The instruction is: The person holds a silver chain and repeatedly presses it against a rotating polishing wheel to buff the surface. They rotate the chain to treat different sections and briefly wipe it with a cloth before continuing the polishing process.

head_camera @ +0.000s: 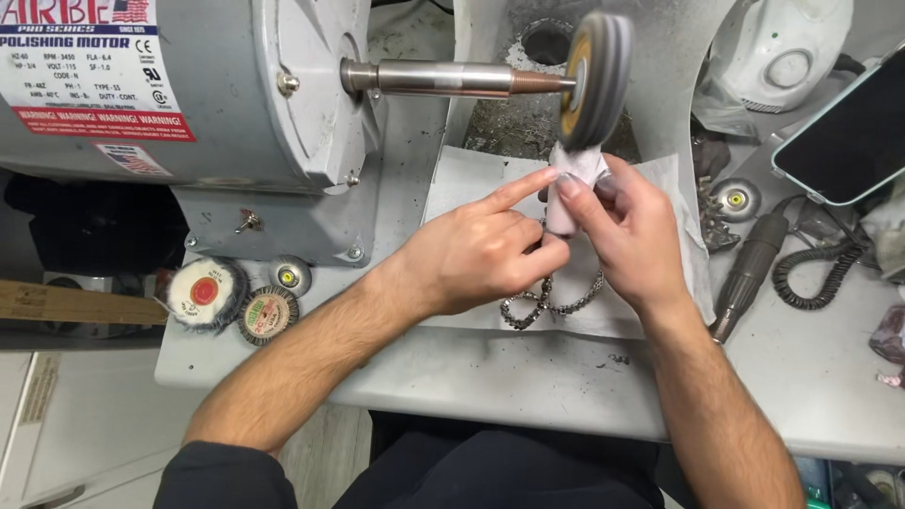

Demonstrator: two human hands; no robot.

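Note:
A grey polishing motor [179, 90] drives a steel spindle [443, 78] with a grey buffing wheel [592, 80] at its end. My right hand [627, 231] presses a paper-wrapped piece [575, 174] up against the underside of the wheel. My left hand [471, 254] steadies the same piece, index finger stretched toward it. A silver chain [547, 303] hangs from between my hands onto a white paper sheet [471, 184]. Whatever the paper wraps is hidden.
Two spare buffing wheels [205, 293] [267, 314] lie at the bench's left front, a small disc [289, 276] beside them. A rotary handpiece [749, 273] with coiled cord [815, 273], a phone [848, 132] and a white hood [787, 47] sit right.

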